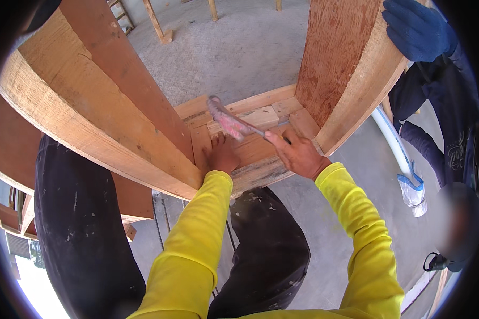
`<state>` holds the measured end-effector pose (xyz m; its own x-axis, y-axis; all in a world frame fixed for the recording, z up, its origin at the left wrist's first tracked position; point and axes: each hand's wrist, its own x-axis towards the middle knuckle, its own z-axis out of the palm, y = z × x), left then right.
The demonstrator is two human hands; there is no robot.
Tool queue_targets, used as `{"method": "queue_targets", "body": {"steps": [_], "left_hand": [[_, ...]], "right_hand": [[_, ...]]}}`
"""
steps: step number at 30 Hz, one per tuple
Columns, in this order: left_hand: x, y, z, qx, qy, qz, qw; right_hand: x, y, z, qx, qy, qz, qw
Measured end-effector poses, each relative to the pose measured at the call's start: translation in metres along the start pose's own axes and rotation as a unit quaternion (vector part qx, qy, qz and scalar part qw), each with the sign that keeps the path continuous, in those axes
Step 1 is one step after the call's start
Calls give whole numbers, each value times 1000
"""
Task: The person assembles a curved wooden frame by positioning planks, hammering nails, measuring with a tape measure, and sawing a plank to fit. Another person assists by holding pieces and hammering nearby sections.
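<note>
My right hand (298, 155) is wrapped round the handle of a hammer (230, 121). The hammer's head is smeared by motion and hangs over the wooden pieces to the left of that hand. Lower and to the left, my left hand (221, 155) presses on a wooden board (258, 147) with its fingers apart. This board lies low between two upright wood-and-plywood sides. A paler wood block (258, 118) sits just beyond it, with a small dark mark, maybe a nail, on top.
The left upright beam (106, 133) and right upright beam (364, 87) curve along both sides of my arms. At the far right a co-worker's blue-gloved hand (417, 32) rests on the right beam. A white wrapped roll (393, 141) leans nearby over the concrete floor (351, 181).
</note>
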<state>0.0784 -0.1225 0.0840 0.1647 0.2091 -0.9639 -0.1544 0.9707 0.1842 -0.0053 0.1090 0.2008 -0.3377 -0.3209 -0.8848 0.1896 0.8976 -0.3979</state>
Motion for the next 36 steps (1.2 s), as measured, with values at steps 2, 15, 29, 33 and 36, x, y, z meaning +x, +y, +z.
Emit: {"method": "queue_targets", "body": {"steps": [2,15,29,33,36], "left_hand": [[-2,2,1,36,-9,0,999],[2,2,-2,21,-4,0,1000],[3,1,4,7,29,10,1000],[4,0,0,8,14,-3,1000],[6,-2,-2,-11,5,-11,1000]], "right_hand": [[-4,8,8,-56,-79,66,993],[-1,21,10,-63,-80,82,991],[1,8,2,-39,-31,72,996],[15,-11,-3,104,221,-109,964],[-1,17,9,-22,5,26,999]]}}
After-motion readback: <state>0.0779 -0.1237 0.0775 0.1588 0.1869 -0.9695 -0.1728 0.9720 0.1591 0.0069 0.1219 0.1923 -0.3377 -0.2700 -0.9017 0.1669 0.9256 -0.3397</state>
